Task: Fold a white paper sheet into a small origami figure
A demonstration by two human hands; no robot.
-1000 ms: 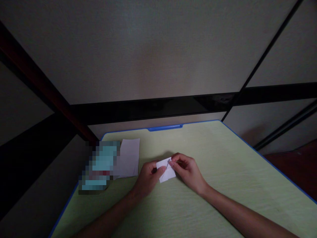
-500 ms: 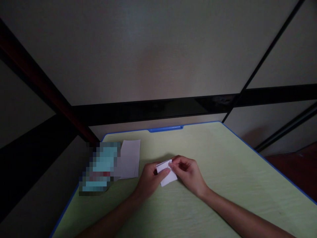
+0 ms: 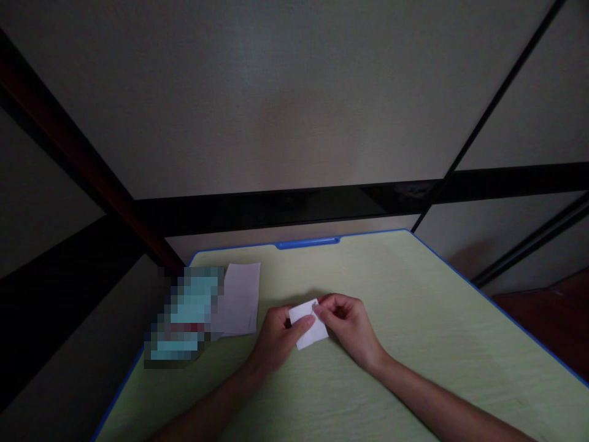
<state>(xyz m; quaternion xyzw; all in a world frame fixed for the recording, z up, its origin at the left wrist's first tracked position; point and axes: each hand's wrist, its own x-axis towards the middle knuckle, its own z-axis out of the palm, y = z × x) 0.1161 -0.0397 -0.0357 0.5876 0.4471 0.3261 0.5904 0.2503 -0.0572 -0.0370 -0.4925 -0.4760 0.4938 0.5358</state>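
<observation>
Grips a small white paper (image 3: 311, 337) over the table (image 3: 423, 319), pressed under the thumb with the left hand (image 3: 273, 336) and pinched at its upper right corner with the right hand (image 3: 353, 324). Appears to be at a folding or tucking step; probably calls next for steadying with the left and flattening that corner with the right.

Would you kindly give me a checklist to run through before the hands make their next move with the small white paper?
1. Left hand holding the small white paper: ok, thumb on top.
2. Right hand at the paper's far right corner: ok, fingertips touching it.
3. Paper's underside: cannot tell, hidden.
4. White sheets on the table: ok, left of both hands.
5. Pixelated turquoise item identified: cannot tell.
</observation>
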